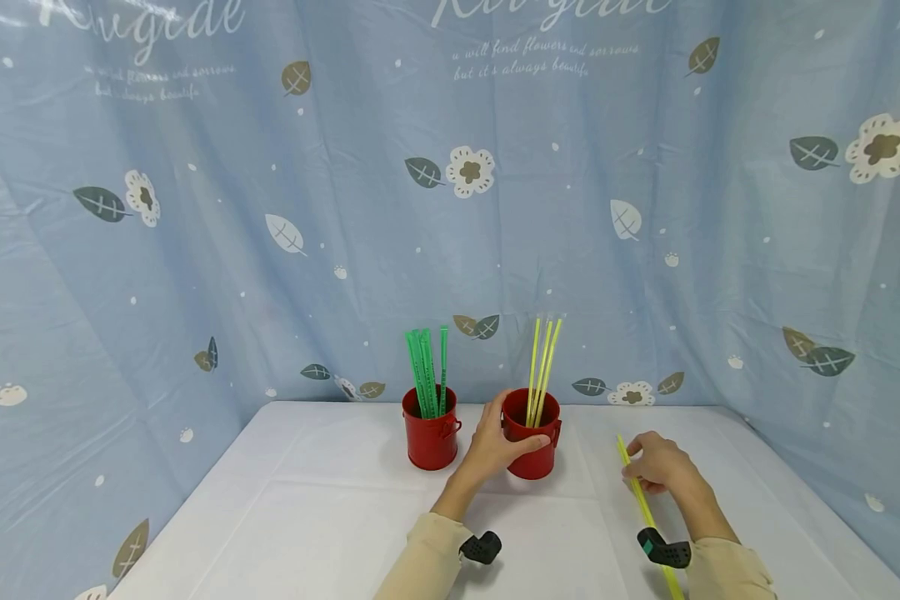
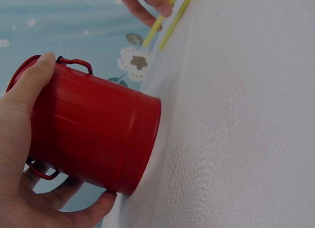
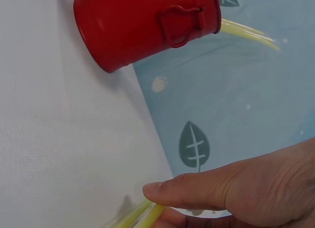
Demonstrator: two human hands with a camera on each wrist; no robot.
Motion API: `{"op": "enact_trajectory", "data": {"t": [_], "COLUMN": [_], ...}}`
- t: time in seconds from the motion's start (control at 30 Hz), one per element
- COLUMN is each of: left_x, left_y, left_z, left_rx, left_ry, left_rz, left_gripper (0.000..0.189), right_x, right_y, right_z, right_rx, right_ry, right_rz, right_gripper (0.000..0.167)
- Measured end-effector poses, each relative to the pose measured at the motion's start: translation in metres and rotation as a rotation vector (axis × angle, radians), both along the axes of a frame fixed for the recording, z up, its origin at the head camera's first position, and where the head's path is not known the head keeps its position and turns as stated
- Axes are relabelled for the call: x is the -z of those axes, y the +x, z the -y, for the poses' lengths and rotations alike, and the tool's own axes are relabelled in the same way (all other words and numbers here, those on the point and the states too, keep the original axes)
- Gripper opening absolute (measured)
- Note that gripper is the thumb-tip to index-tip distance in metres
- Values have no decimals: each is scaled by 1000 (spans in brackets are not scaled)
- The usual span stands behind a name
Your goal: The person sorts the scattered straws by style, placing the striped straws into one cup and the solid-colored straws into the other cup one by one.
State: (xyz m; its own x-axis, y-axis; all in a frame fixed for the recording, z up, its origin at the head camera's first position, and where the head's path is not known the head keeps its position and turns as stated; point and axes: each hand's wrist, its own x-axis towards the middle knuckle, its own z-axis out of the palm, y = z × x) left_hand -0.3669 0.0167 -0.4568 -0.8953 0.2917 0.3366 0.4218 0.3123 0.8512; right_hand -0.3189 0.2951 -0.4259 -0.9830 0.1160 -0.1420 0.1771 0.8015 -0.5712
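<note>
My left hand [image 1: 492, 443] grips the right red bucket [image 1: 534, 465], thumb across the near side and fingers around the other. Several yellow straws [image 1: 544, 367] in clear wrappers stand in that bucket, leaning slightly right. To its right, my right hand [image 1: 666, 464] pinches a yellow straw [image 1: 640, 497] between thumb and fingers near its far end. The left wrist view shows this held straw [image 2: 156, 28] with a second yellow straw [image 2: 176, 22] beside it, close to the table. In the right wrist view, the thumb covers part of the pinched straw [image 3: 150, 214].
A second red bucket [image 1: 430, 444] stands left of the gripped one and holds several green wrapped straws [image 1: 427, 375]. Both buckets are near the back of a white-covered table [image 1: 307, 517]. A blue patterned curtain [image 1: 360, 233] hangs behind and at the sides.
</note>
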Motion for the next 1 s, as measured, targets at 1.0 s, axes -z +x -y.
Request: {"op": "enact_trajectory", "data": {"t": [1.0], "left_x": [5], "left_y": [-5], "left_z": [-1], "left_rx": [-11], "left_ry": [-8], "left_rz": [12], "left_gripper": [95], "right_x": [-19], "right_y": [4], "right_z": [12], "right_rx": [-48], "right_ry": [24], "right_rz": [-84], "right_gripper": [39]}}
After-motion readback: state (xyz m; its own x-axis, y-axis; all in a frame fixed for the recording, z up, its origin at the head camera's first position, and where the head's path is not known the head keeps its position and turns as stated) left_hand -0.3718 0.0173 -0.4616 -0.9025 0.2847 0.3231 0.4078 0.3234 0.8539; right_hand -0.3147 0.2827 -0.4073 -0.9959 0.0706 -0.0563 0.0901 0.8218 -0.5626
